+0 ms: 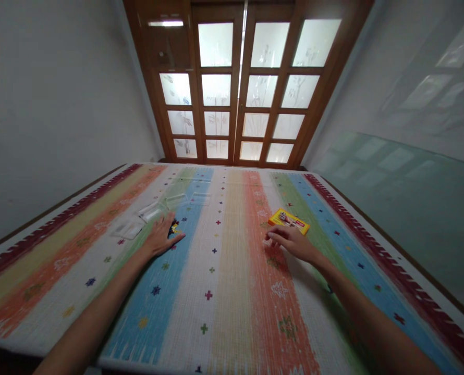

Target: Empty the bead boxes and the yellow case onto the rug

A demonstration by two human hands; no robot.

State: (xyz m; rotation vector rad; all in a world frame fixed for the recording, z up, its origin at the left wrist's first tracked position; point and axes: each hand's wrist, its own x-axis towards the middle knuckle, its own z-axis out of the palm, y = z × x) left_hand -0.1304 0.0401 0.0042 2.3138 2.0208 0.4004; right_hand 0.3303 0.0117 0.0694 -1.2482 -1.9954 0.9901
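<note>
My left hand (162,235) rests on the striped tablecloth with its fingers spread and the thumb pointing right. Between thumb and fingers sits a small black and yellow piece (174,227), too small to make out and partly covered by the hand. A yellow box (289,221) with a picture and a red mark on it lies flat on the right side. At its near edge is my right hand (290,242), the fingers loosely bent and a little apart. Nothing shows between them.
Beyond and left of my left hand lie several clear plastic cases, among them a tray-like case (153,210) and a flat one (127,228). The striped tablecloth (232,291) covers the table. Walls flank it, and wooden glazed doors (235,88) stand at the far end.
</note>
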